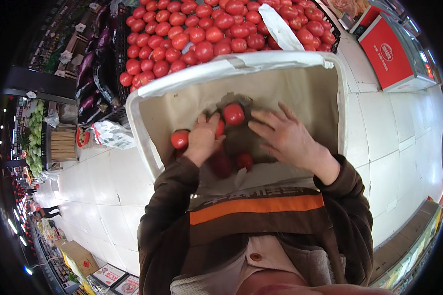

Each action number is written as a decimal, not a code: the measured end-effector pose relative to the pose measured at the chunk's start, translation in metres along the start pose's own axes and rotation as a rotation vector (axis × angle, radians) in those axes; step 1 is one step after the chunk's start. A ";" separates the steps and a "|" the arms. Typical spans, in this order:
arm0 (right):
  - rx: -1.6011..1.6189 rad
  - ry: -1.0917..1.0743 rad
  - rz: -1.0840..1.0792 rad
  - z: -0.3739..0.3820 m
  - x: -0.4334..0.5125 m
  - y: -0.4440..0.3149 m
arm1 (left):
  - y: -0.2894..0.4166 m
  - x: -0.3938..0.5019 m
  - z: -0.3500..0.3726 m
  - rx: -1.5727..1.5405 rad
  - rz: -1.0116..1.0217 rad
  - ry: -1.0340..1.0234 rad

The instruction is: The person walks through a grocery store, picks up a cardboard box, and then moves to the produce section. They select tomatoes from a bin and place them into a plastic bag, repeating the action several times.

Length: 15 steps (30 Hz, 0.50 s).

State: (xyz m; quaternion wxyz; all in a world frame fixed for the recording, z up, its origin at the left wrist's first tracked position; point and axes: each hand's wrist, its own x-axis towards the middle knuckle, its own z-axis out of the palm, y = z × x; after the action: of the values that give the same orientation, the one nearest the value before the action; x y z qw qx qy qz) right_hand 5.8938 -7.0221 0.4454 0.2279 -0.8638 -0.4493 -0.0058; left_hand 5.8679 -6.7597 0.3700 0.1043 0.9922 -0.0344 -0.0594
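Observation:
A white plastic bin (pixel 345 110) lined with brown paper stands before me, with several red tomatoes low inside. My left hand (pixel 203 138) is in the bin, its fingers over a tomato (pixel 220 129) that shows partly beside them; whether it grips the tomato is hidden. One tomato (pixel 179 139) lies left of that hand, another (pixel 233 114) to its right. My right hand (pixel 280 134) hovers in the bin's right half with fingers spread and nothing in them. Beyond the bin's far rim, a black crate (pixel 336 41) is heaped with tomatoes (pixel 204 51).
Eggplants (pixel 103 70) lie in a crate left of the tomatoes. A plastic bag (pixel 112 134) sits by the bin's left side. A strip of white paper (pixel 280 29) lies on the tomato heap. A red-sided display case (pixel 389 55) stands at the right, across the tiled floor (pixel 384 121).

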 end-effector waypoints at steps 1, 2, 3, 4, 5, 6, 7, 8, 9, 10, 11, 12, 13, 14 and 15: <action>0.032 -0.002 -0.027 0.004 -0.003 0.001 | 0.000 0.005 0.002 -0.027 -0.035 -0.075; 0.040 -0.014 -0.003 0.006 -0.008 0.004 | -0.002 0.006 -0.001 -0.108 0.005 -0.040; 0.059 -0.016 0.005 0.008 -0.013 0.009 | -0.005 0.001 -0.007 -0.183 0.010 -0.090; 0.064 -0.023 0.041 0.009 -0.018 0.013 | -0.008 -0.001 -0.018 -0.279 0.047 -0.153; 0.092 -0.030 0.047 0.009 -0.023 0.021 | -0.010 -0.002 -0.033 -0.433 0.109 -0.170; 0.113 -0.048 0.088 0.010 -0.026 0.024 | -0.015 -0.007 -0.055 -0.612 0.201 -0.210; 0.132 -0.135 0.168 0.008 -0.030 0.030 | -0.017 -0.008 -0.079 -0.789 0.325 -0.238; 0.149 -0.111 0.183 0.009 -0.030 0.032 | -0.015 -0.010 -0.105 -0.923 0.263 -0.175; 0.148 -0.075 0.139 0.008 -0.030 0.034 | -0.010 -0.005 -0.130 -1.044 0.240 -0.099; 0.141 -0.101 0.149 0.007 -0.029 0.034 | -0.006 0.011 -0.157 -1.076 0.100 0.006; 0.136 -0.156 0.177 0.006 -0.026 0.031 | -0.003 0.026 -0.178 -1.333 0.093 0.184; 0.093 -0.051 0.103 0.004 -0.024 0.029 | -0.002 0.055 -0.205 -1.005 -0.008 0.465; 0.048 0.027 0.043 0.004 -0.020 0.024 | 0.001 0.063 -0.220 -0.704 0.066 0.743; 0.008 0.065 -0.020 0.001 -0.019 0.020 | -0.001 0.060 -0.238 -0.080 0.021 1.013; -0.056 0.156 -0.027 -0.001 -0.017 0.015 | -0.004 0.054 -0.241 -0.465 0.117 1.124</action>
State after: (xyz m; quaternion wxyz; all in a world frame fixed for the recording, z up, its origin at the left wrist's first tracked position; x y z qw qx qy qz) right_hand 5.8961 -7.0430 0.4368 0.2379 -0.8606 -0.4415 -0.0885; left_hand 5.9517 -6.7113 0.5968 0.3233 0.8193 -0.0145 0.4732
